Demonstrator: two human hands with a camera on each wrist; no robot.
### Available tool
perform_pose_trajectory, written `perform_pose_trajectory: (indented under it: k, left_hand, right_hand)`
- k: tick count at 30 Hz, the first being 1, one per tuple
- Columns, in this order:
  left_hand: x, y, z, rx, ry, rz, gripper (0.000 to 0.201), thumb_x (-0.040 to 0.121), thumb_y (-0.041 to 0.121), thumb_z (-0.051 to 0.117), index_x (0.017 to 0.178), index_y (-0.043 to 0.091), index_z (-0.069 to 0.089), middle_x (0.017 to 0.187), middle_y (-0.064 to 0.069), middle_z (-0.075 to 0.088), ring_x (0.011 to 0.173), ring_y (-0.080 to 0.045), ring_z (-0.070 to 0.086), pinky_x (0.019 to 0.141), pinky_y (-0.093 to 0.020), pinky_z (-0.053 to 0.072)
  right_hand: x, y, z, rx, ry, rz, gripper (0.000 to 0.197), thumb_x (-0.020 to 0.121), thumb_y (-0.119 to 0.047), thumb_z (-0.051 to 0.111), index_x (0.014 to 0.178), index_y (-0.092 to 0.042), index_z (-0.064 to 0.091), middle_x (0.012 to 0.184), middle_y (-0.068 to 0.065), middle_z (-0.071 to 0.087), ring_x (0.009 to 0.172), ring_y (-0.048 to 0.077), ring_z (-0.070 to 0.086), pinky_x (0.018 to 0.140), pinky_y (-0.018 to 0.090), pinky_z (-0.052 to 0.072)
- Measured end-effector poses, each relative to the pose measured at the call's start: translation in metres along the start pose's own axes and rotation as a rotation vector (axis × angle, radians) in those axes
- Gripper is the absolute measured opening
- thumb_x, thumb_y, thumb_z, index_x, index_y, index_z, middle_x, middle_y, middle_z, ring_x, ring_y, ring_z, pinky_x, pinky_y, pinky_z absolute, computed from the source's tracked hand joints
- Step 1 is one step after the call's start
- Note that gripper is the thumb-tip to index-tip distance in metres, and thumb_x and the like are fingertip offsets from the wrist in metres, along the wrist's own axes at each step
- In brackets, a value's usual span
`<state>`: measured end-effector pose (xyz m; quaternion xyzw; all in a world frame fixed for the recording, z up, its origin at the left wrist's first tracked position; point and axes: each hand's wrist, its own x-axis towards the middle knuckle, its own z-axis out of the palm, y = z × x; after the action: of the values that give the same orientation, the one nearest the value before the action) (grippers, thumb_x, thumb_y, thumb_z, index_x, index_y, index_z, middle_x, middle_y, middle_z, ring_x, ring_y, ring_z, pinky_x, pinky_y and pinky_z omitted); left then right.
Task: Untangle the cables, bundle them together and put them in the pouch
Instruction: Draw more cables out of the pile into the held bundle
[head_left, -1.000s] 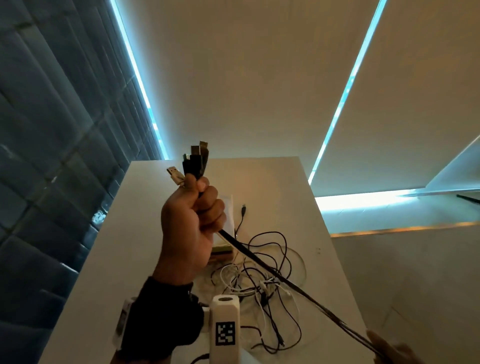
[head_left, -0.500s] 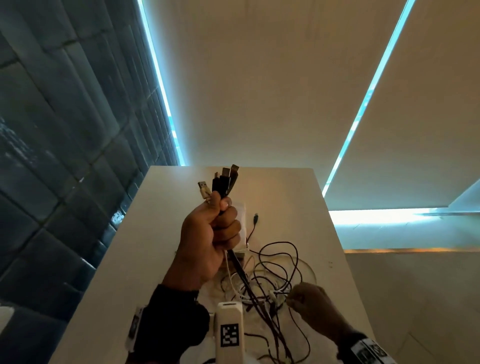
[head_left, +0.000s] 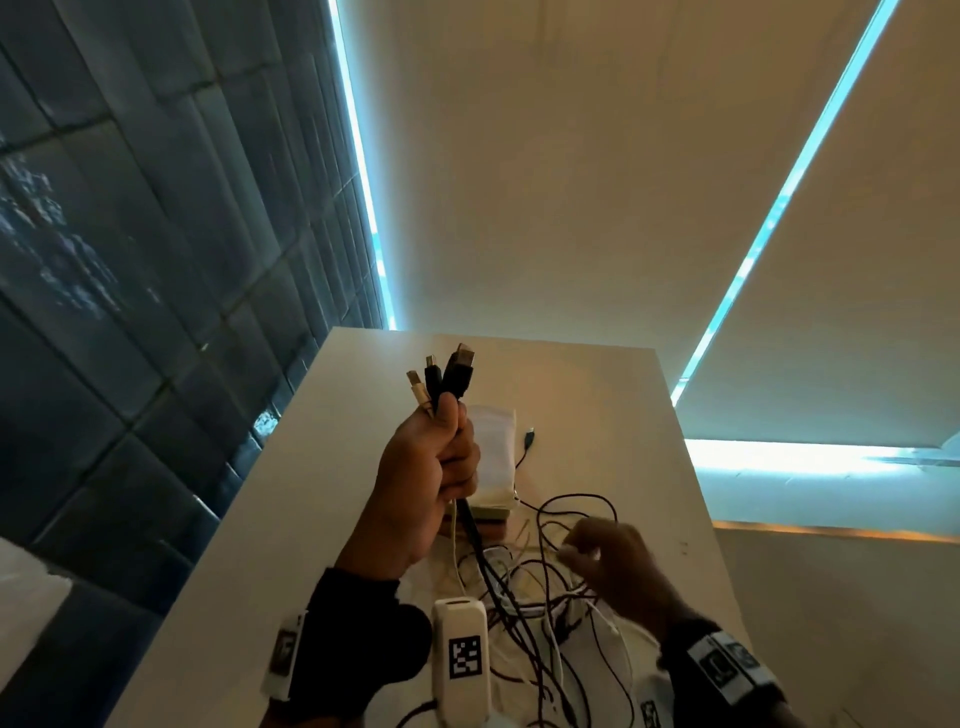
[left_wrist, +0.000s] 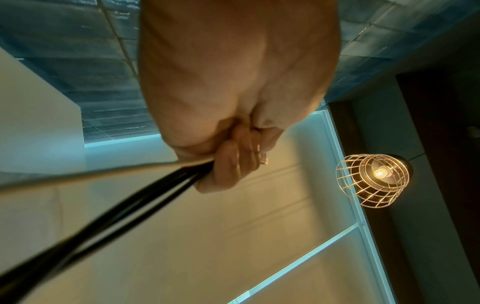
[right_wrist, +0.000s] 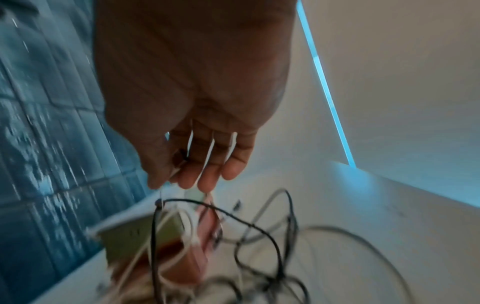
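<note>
1. The right hand (head_left: 613, 566) has come up from the table's near edge to the tangled cables (head_left: 561, 587).
2. Its thumb and forefinger pinch a thin white strand; the other fingers (right_wrist: 207, 176) hang loose.
3. The left hand (head_left: 431, 483) fists the gathered cable ends (head_left: 447, 379) upright, plugs above the thumb.
4. The pouch (head_left: 493, 452) lies on the table (head_left: 597, 395) behind that fist.

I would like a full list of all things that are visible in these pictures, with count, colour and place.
Cable ends: at least three, black and white, with plugs, sticking up out of the left hand.
Loose cables: several, exact count unclear, black and white, tangled on the table.
Small plug: one, dark, lying on the table beyond the tangle.
Pouch: one, pale, on the table behind the left hand.
Table: one, white, against the tiled wall.
Tiled wall: dark blue, left side.
Cage lamp: one, wire shade, lit, overhead.
Left hand: grips the cable ends, raised.
Right hand: over the tangle, pinching a thin white cable.
</note>
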<state>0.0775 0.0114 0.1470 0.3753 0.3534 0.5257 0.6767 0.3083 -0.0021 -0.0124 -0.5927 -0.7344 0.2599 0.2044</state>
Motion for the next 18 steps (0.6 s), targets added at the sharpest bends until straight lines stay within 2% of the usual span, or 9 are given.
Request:
perform_pose_trajectory:
  k: [3, 5, 7, 9, 10, 12, 14, 16, 18]
  left_hand:
    - [0.003, -0.002, 0.003, 0.066, 0.003, -0.043, 0.033, 0.1, 0.029, 0.035, 0.07, 0.016, 0.038, 0.051, 0.005, 0.023, 0.04, -0.006, 0.017, 0.044, -0.026, 0.009]
    - [0.005, -0.005, 0.008, 0.13, 0.01, -0.054, 0.031, 0.101, 0.026, 0.035, 0.072, 0.015, 0.04, 0.05, 0.005, 0.025, 0.04, -0.006, 0.018, 0.041, -0.024, 0.013]
    - [0.007, -0.01, 0.01, 0.228, 0.035, -0.042, 0.024, 0.1, 0.024, 0.04, 0.08, 0.012, 0.045, 0.051, 0.005, 0.028, 0.041, -0.007, 0.021, 0.039, -0.021, 0.018]
    - [0.01, -0.014, 0.011, 0.303, 0.079, -0.041, 0.017, 0.099, 0.024, 0.045, 0.094, 0.01, 0.052, 0.051, 0.004, 0.031, 0.04, -0.007, 0.025, 0.039, -0.019, 0.025]
    - [0.011, -0.016, 0.011, 0.325, 0.095, -0.041, 0.019, 0.098, 0.026, 0.047, 0.101, 0.008, 0.053, 0.05, 0.005, 0.032, 0.04, -0.006, 0.027, 0.039, -0.019, 0.027]
    - [0.013, -0.019, 0.013, 0.359, 0.115, -0.042, 0.028, 0.096, 0.03, 0.049, 0.11, 0.006, 0.055, 0.05, 0.007, 0.036, 0.039, -0.005, 0.031, 0.04, -0.018, 0.03]
    - [0.014, -0.02, 0.013, 0.379, 0.121, -0.04, 0.031, 0.096, 0.034, 0.047, 0.112, 0.008, 0.055, 0.048, 0.009, 0.04, 0.039, -0.004, 0.035, 0.042, -0.016, 0.032]
    - [0.014, -0.02, 0.012, 0.319, 0.118, -0.027, 0.031, 0.097, 0.034, 0.046, 0.107, 0.006, 0.056, 0.048, 0.008, 0.04, 0.039, -0.005, 0.034, 0.042, -0.018, 0.031]
    - [0.011, -0.019, 0.01, 0.222, 0.109, -0.001, 0.027, 0.098, 0.029, 0.048, 0.101, 0.003, 0.058, 0.052, 0.002, 0.036, 0.041, -0.009, 0.028, 0.042, -0.02, 0.027]
  right_hand:
    - [0.013, -0.03, -0.036, 0.208, 0.115, -0.051, 0.009, 0.084, -0.025, 0.071, 0.079, -0.019, 0.066, 0.078, -0.007, 0.069, 0.076, 0.004, 0.064, 0.067, 0.016, 0.052]
    - [0.022, -0.053, -0.056, 0.504, 0.166, -0.019, 0.015, 0.087, -0.016, 0.067, 0.087, -0.002, 0.061, 0.088, 0.001, 0.074, 0.086, 0.01, 0.07, 0.075, 0.025, 0.057]
    - [0.03, -0.076, -0.07, 0.863, 0.158, -0.016, 0.021, 0.09, -0.007, 0.059, 0.09, 0.012, 0.049, 0.094, 0.015, 0.074, 0.091, 0.027, 0.071, 0.079, 0.037, 0.059]
    - [0.036, -0.1, -0.079, 1.104, 0.129, -0.032, 0.009, 0.092, 0.0, 0.052, 0.091, 0.007, 0.047, 0.085, 0.024, 0.069, 0.081, 0.035, 0.07, 0.075, 0.042, 0.059]
    - [0.038, -0.11, -0.082, 1.162, 0.111, -0.041, 0.005, 0.092, -0.001, 0.051, 0.092, 0.004, 0.049, 0.078, 0.023, 0.064, 0.071, 0.034, 0.066, 0.069, 0.041, 0.058]
    - [0.042, -0.126, -0.084, 1.153, 0.074, -0.073, 0.012, 0.092, -0.011, 0.054, 0.092, 0.0, 0.051, 0.069, 0.014, 0.056, 0.054, 0.027, 0.057, 0.053, 0.035, 0.054]
    - [0.044, -0.137, -0.083, 1.053, 0.027, -0.107, 0.021, 0.09, -0.021, 0.057, 0.091, -0.001, 0.053, 0.066, 0.011, 0.057, 0.045, 0.021, 0.051, 0.042, 0.028, 0.047]
    - [0.045, -0.143, -0.082, 0.969, -0.016, -0.111, 0.025, 0.09, -0.026, 0.059, 0.088, -0.001, 0.055, 0.063, 0.012, 0.059, 0.039, 0.017, 0.046, 0.036, 0.023, 0.039]
    - [0.045, -0.145, -0.08, 0.954, -0.052, -0.082, 0.025, 0.089, -0.027, 0.06, 0.085, -0.003, 0.055, 0.061, 0.011, 0.059, 0.037, 0.015, 0.042, 0.035, 0.02, 0.033]
